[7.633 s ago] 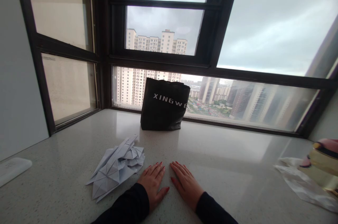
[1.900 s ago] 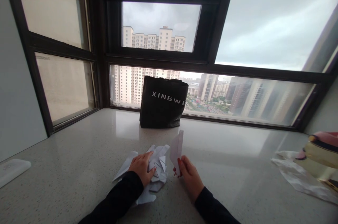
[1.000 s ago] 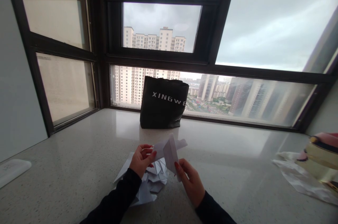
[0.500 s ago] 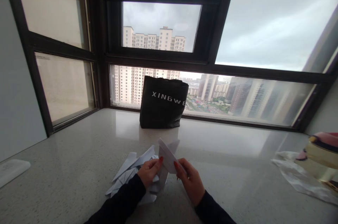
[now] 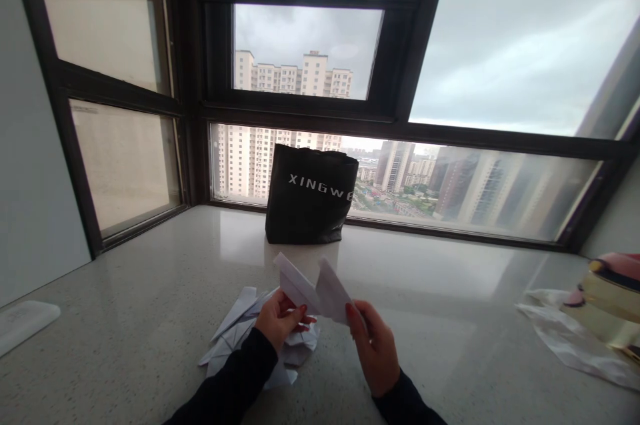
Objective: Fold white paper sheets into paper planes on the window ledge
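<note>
A white folded paper plane (image 5: 315, 288) is held up above the stone counter (image 5: 150, 291) between both my hands. My left hand (image 5: 277, 319) pinches its left flap and my right hand (image 5: 374, 345) pinches its right flap. Both hands have red nails and dark sleeves. Below my left hand lies a heap of several other white folded and crumpled papers (image 5: 245, 331) on the counter.
A black bag (image 5: 310, 195) with white lettering stands at the back by the window. A white flat object (image 5: 25, 321) lies at the far left edge. Clear plastic wrapping (image 5: 570, 345) and a pink and gold object (image 5: 613, 298) lie at the right.
My hands left the counter and picked one folded paper out of the heap. They have since spread its two flaps apart, and the right hand has moved a little right.
</note>
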Tool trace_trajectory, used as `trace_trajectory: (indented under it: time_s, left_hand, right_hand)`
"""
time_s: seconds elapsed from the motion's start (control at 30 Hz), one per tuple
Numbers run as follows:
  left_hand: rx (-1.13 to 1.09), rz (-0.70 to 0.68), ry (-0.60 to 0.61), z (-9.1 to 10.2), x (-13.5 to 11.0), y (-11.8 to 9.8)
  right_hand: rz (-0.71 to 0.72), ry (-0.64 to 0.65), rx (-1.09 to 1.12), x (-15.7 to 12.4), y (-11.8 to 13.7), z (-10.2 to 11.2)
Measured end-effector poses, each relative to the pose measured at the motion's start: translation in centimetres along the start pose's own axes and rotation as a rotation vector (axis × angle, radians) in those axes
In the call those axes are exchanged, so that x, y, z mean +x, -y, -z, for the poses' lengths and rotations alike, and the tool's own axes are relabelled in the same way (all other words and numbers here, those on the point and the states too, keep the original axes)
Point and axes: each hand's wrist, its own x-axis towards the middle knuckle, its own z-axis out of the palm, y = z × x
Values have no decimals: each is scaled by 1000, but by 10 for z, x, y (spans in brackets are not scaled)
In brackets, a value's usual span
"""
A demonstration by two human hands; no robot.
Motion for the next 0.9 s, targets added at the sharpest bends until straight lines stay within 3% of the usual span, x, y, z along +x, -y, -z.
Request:
trace_trajectory:
  time_s: [0.13, 0.4, 0.9]
  left_hand:
    - [-35, 81, 105, -5, -2, 5]
    - [-66, 21, 204, -12, -15, 3]
    - [-78, 33, 96, -16, -14, 13]
  right_hand:
    - [168, 121, -216, 0, 3, -1]
    - [170, 81, -461, 4, -4, -1]
    - [111, 117, -429, 2, -6, -4]
